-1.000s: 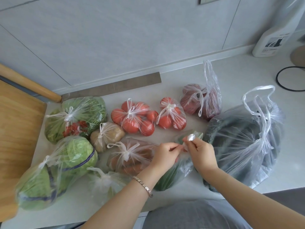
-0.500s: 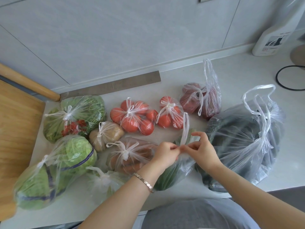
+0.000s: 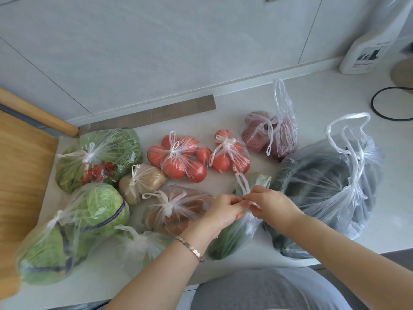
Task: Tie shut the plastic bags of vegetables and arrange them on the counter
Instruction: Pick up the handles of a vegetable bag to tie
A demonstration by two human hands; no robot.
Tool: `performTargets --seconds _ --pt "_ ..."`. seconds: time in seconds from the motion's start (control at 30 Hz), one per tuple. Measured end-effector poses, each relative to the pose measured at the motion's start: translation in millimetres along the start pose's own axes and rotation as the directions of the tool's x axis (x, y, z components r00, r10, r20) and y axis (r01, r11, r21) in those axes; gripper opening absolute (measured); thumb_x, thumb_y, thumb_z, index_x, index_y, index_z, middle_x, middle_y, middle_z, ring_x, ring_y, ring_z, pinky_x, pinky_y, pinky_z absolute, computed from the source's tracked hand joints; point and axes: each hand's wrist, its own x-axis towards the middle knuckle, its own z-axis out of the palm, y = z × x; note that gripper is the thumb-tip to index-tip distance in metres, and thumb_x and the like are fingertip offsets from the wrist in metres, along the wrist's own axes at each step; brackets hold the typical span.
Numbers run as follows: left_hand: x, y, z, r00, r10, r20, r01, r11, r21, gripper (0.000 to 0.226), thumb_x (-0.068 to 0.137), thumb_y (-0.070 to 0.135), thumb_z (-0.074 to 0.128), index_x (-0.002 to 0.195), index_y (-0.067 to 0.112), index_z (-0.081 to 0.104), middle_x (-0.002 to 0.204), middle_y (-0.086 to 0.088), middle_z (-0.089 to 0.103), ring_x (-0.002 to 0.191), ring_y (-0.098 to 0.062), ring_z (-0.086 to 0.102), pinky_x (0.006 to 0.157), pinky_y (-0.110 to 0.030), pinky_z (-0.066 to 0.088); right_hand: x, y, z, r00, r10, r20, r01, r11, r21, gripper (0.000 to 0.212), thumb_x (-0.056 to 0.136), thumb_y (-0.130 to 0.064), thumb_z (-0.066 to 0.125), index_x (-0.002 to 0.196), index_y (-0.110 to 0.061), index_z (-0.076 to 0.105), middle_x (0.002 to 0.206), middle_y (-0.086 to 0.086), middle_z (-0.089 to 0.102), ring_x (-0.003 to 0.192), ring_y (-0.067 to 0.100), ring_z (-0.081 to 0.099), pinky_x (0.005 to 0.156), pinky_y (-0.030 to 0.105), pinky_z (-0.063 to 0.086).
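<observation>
Head view: left hand (image 3: 223,211) and right hand (image 3: 271,204) pinch the handles (image 3: 242,181) of the green-vegetable bag (image 3: 232,239).

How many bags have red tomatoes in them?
2. The bigger tomato bag lies in the middle, behind the carrot bag; the smaller tomato bag sits just right of it. Both are knotted shut. None seems hidden.

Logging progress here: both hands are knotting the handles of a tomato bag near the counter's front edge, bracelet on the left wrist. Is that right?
Not a tomato bag: the head view shows the left hand and right hand pinching the handles of the bag of long green vegetables. The rest holds.
</observation>
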Motion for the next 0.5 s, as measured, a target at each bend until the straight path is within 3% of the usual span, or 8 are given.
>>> performTargets --seconds 0.13,0.23,0.37,0.4,0.5 --pt "1 -1 4 0.987 0.128 -0.093 -0.122 0.990 0.073 0.016 0.084 0.032 0.063 0.081 0.016 0.063 0.063 0.009 0.053 0.059 -0.003 0.047 0.055 -0.011 0.037 3 4 4 0.996 0.012 -0.085 -0.004 0.996 0.088 0.023 0.088 -0.015 0.056 0.106 -0.006 0.067 0.106 0.015 0.060 0.091 0.036 0.062 0.080 0.042 0.050" --pt "2 -1 2 0.971 0.213 -0.111 -0.207 0.977 0.059 0.014 0.084 0.029 0.065 0.084 0.015 0.066 0.066 0.010 0.057 0.060 -0.001 0.049 0.052 -0.002 0.036 1 5 9 0.978 0.031 -0.206 0.018 0.972 0.234 0.015 0.079 -0.008 0.068 0.093 -0.002 0.071 0.095 0.019 0.063 0.076 0.032 0.063 0.067 0.033 0.047" --pt "2 -3 3 0.951 0.284 -0.122 -0.266 0.953 0.144 0.018 0.086 0.033 0.061 0.088 0.016 0.065 0.072 0.007 0.059 0.068 -0.005 0.053 0.060 -0.009 0.039 -1 5 11 0.949 0.123 -0.290 0.000 0.922 0.387 0.013 0.077 -0.001 0.067 0.088 0.000 0.072 0.090 0.013 0.063 0.068 0.012 0.051 0.065 0.018 0.040" --pt "2 -3 3 0.941 0.315 -0.126 -0.289 0.938 0.192 0.020 0.087 0.034 0.058 0.090 0.016 0.065 0.076 0.005 0.060 0.070 -0.007 0.054 0.061 -0.012 0.040 -2 5 10 0.942 0.158 -0.296 -0.018 0.904 0.426 0.013 0.078 0.000 0.066 0.089 0.000 0.072 0.083 0.007 0.061 0.064 0.004 0.050 0.061 0.010 0.038" --pt "2 -2 5 0.904 0.409 -0.122 -0.344 0.868 0.359 0.026 0.091 0.035 0.052 0.098 0.014 0.064 0.087 0.003 0.059 0.078 -0.013 0.057 0.069 -0.022 0.044 -3 4 8 0.917 0.291 -0.272 -0.091 0.818 0.567 0.014 0.079 -0.001 0.065 0.090 -0.006 0.072 0.058 -0.009 0.050 0.052 -0.004 0.051 0.053 0.006 0.040"
